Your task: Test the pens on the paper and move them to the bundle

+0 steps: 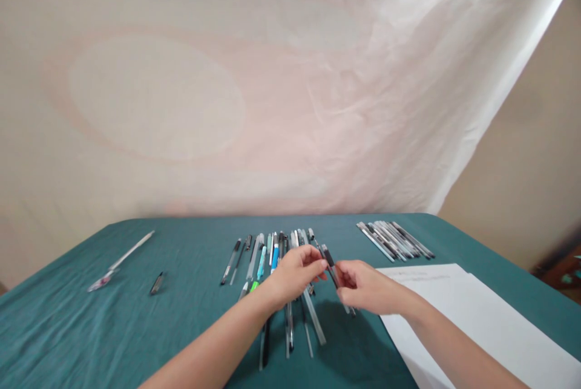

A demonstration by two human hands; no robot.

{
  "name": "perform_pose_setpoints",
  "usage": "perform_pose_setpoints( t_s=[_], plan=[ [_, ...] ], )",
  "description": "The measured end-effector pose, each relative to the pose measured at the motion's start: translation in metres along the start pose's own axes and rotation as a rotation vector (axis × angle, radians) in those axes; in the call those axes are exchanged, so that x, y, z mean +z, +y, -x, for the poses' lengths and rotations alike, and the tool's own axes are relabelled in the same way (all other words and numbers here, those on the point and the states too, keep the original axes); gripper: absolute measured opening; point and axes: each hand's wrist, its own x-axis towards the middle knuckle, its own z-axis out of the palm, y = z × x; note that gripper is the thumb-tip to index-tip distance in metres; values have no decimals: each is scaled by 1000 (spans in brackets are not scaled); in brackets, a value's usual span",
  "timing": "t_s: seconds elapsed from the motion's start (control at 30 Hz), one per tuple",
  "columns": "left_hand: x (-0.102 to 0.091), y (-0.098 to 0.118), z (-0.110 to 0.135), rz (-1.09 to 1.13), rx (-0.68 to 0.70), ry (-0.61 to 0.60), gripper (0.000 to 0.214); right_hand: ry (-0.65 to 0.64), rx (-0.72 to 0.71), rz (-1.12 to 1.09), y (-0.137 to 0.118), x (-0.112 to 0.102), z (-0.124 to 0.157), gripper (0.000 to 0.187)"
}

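Above the middle of the table, my right hand (361, 283) is closed on a clear-barrelled pen with a black top (328, 254), which is tilted with its lower end toward me. My left hand (295, 271) is pinched at the upper part of that pen, thumb and forefinger together. A thin dark stick shows right beside the pen's top; which hand touches it I cannot tell. Under and around my left hand lies a spread of pens (253, 259), mostly clear or black, with a few blue ones and a green-topped one (254, 286). My left hand and forearm hide part of them.
A row of slim pens or refills (394, 241) lies at the back right. White paper sheets (476, 322) cover the right front of the green tablecloth (190, 328). On the left are a long thin wrapped stick (131, 251) and a short dark pen piece (157, 284). A pale curtain (281, 86) hangs behind.
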Motion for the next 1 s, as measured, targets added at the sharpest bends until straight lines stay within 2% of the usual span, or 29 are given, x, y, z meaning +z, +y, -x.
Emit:
perform_pose_setpoints(
  t_s=[0.07, 0.2, 0.3, 0.4, 0.57, 1.0],
  plan=[
    [0, 0, -2, 46, 43, 62, 16, -21, 23, -70, -1, 0, 0, 8],
    [-8, 3, -8, 156, 132, 279, 17, -65, 82, -177, -4, -1, 0, 8],
    [-21, 4, -13, 204, 173, 439, 17, -86, 82, -156, -2, -2, 0, 10],
    [-33, 3, -17, 223, 203, 528, 17, -103, 77, -106, 2, -2, 0, 8],
    [-40, 4, -20, 237, 197, 581, 15, -118, 78, -71, 7, 0, 1, 8],
    [-42, 6, -20, 225, 192, 579, 16, -114, 74, -27, 3, -3, 2, 8]
  ],
)
